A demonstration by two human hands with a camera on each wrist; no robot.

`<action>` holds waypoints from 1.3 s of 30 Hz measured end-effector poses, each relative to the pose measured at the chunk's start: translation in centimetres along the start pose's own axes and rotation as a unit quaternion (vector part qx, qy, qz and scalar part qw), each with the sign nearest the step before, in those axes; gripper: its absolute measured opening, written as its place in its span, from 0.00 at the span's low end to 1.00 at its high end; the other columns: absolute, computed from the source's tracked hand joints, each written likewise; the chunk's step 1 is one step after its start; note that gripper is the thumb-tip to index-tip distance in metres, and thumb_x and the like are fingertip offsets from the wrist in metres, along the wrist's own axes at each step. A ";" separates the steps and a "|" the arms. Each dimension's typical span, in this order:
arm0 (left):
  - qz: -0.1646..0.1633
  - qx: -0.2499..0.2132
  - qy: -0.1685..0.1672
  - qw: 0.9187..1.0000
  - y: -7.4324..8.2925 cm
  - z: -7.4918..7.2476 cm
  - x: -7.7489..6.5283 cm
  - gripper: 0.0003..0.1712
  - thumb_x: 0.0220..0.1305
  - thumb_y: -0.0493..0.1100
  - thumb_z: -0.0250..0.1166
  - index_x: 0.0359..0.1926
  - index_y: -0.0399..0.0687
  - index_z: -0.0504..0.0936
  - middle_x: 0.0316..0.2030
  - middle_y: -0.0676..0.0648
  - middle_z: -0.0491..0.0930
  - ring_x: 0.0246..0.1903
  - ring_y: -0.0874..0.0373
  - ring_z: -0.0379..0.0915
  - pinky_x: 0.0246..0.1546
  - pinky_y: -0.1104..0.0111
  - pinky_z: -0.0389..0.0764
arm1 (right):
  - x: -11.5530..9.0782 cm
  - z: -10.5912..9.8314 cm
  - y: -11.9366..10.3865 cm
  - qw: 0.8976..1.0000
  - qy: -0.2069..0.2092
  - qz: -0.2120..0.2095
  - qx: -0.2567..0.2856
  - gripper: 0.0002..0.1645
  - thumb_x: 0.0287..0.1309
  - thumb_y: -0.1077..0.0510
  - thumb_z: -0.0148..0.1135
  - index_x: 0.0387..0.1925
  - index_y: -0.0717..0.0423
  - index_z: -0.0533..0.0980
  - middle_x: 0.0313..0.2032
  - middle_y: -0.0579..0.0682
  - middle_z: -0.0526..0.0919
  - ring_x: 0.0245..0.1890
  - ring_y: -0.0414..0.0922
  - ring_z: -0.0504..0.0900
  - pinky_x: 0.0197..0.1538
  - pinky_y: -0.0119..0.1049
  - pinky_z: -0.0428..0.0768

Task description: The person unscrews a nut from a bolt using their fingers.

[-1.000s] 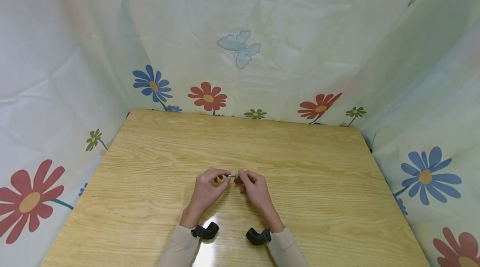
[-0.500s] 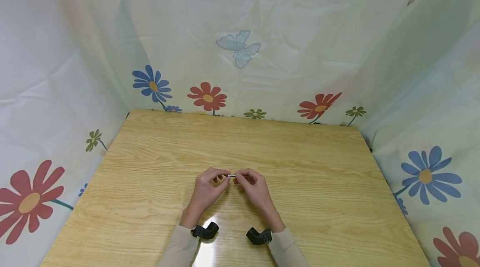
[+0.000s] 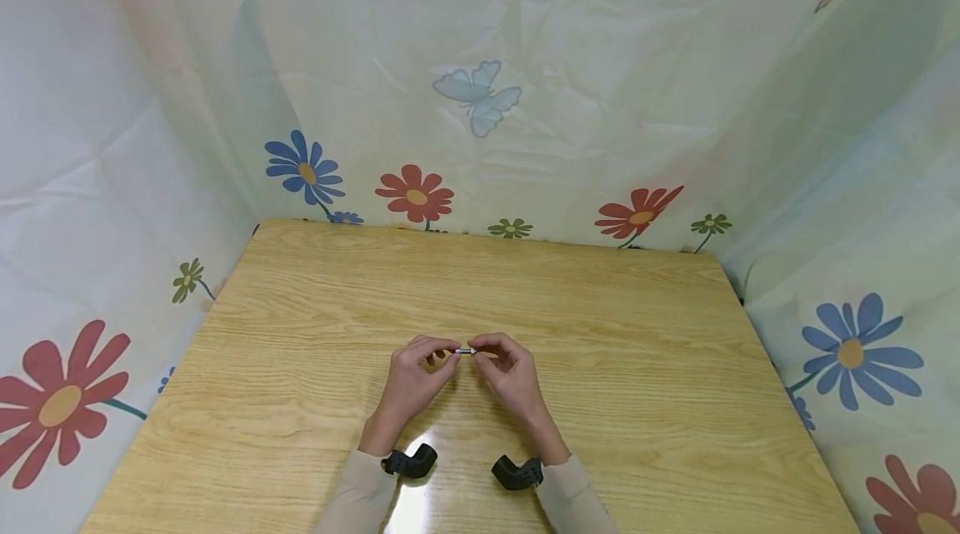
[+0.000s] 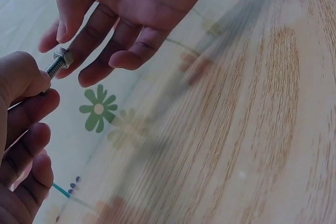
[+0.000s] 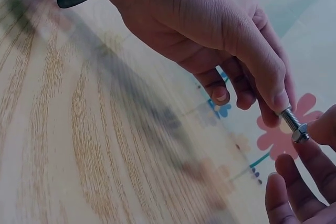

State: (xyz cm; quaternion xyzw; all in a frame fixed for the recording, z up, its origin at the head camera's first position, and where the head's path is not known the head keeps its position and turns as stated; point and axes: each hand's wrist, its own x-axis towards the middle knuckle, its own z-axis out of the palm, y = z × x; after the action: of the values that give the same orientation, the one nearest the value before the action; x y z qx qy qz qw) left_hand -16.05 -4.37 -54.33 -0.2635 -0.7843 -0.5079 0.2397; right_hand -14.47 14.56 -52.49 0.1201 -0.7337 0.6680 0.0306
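A small silver bolt (image 5: pixel 289 118) with a hex nut (image 5: pixel 300 132) threaded on it lies sideways between the hands, above the table. My left hand (image 3: pixel 420 371) pinches one end of the bolt between thumb and index finger, hiding that end. On the other end sits the nut, in plain sight in the left wrist view. Around it my right hand (image 3: pixel 513 373) holds thumb and index finger slightly spread, tips right at the nut. The remaining right fingers (image 4: pixel 126 59) are loosely bent.
A wooden table (image 3: pixel 615 334) extends under both hands. A pale curtain (image 3: pixel 562 101) printed with flowers and a butterfly hangs behind it and along both sides. Black wrist devices (image 3: pixel 411 461) are strapped over the beige sleeves.
The right thumb and index finger have shifted around the nut and parted, leaving it in sight between them. The left hand holds the bolt in the same place.
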 end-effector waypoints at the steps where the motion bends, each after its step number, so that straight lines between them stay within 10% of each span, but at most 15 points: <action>1: 0.001 -0.001 0.001 1.000 0.0 0.0 0.0 0.11 0.57 0.31 0.76 0.40 0.47 0.90 0.34 0.48 0.89 0.30 0.54 0.82 0.29 0.71 0.81 | 0.0 0.0 0.0 1.000 0.000 -0.002 0.003 0.12 0.68 0.69 0.62 0.51 0.65 0.81 0.51 0.65 0.84 0.50 0.42 0.84 0.49 0.33 0.85; 6: 0.002 0.000 0.007 1.000 -0.1 0.0 0.1 0.10 0.58 0.32 0.75 0.40 0.47 0.90 0.33 0.50 0.90 0.29 0.55 0.82 0.28 0.71 0.82 | 0.1 -0.1 0.1 1.000 0.004 0.015 0.006 0.19 0.74 0.62 0.58 0.60 0.69 0.76 0.54 0.65 0.84 0.49 0.38 0.84 0.49 0.44 0.87; 11: 0.003 0.002 0.005 1.000 -0.1 0.0 0.1 0.09 0.59 0.32 0.75 0.40 0.46 0.90 0.34 0.50 0.90 0.30 0.56 0.82 0.28 0.70 0.82 | 0.2 0.0 0.2 0.999 0.003 0.050 0.009 0.24 0.79 0.54 0.52 0.63 0.69 0.74 0.52 0.65 0.86 0.50 0.56 0.87 0.48 0.52 0.87; 25: -0.007 -0.004 -0.001 1.000 0.3 -0.2 0.3 0.08 0.59 0.32 0.75 0.40 0.45 0.90 0.35 0.49 0.90 0.31 0.53 0.83 0.29 0.66 0.83 | 0.3 0.2 0.2 0.993 0.015 0.113 0.008 0.20 0.77 0.51 0.56 0.41 0.65 0.83 0.40 0.64 0.88 0.44 0.59 0.88 0.41 0.44 0.88; 39: 0.002 0.001 0.003 1.000 0.3 -0.2 0.4 0.08 0.58 0.30 0.75 0.39 0.43 0.90 0.33 0.49 0.90 0.30 0.54 0.82 0.28 0.66 0.83 | 0.2 -0.1 0.1 0.999 0.000 0.041 -0.009 0.10 0.69 0.63 0.64 0.48 0.64 0.82 0.46 0.65 0.84 0.47 0.58 0.84 0.47 0.33 0.83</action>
State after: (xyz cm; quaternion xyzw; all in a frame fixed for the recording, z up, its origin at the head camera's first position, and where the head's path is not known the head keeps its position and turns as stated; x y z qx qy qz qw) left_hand -16.10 -4.39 -53.83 -0.2638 -0.7835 -0.5074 0.2431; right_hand -14.64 14.60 -52.53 0.0895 -0.7438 0.6623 0.0042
